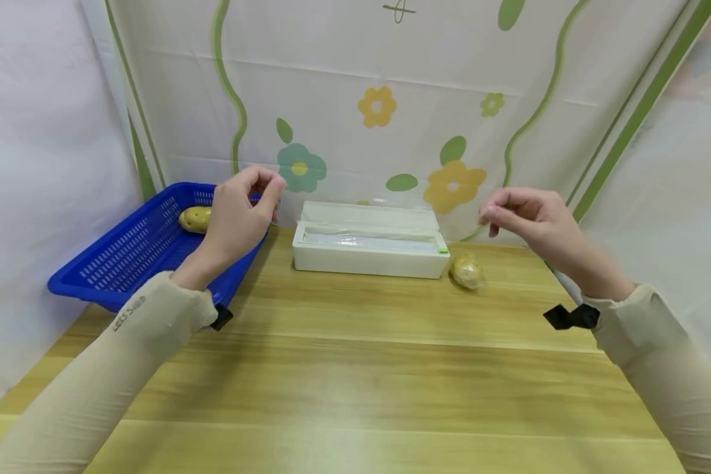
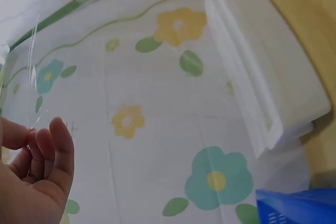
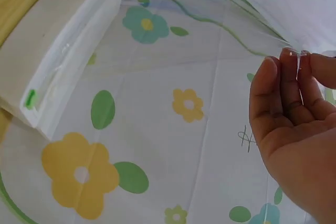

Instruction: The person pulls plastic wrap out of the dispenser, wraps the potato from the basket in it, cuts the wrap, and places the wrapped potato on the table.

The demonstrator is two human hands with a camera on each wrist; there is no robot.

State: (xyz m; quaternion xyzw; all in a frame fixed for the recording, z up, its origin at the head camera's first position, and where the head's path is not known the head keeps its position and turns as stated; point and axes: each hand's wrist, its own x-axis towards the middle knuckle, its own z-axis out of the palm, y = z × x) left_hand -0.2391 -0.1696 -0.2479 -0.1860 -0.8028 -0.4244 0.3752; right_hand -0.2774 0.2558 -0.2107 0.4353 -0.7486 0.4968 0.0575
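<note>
My left hand [image 1: 237, 214] and right hand [image 1: 536, 214] are raised wide apart, with the white cling film box [image 1: 370, 260] between and behind them. Thumb and fingers of each hand pinch clear cling film [image 2: 32, 61], which shows as shiny streaks at the left fingertips. At the right fingertips [image 3: 286, 64] a gathered bit of film catches the light. The box's lid stands up at the back, and film lies over its opening. A potato [image 1: 466, 270] in shiny film sits by the box's right end, below my right hand.
At the left stands a blue plastic basket [image 1: 109, 263], partly behind my left hand and forearm, with a yellow potato [image 1: 193, 220] inside. The wooden table [image 1: 355, 368] ends at a flowered white curtain [image 1: 343, 66], with white cloth at both sides.
</note>
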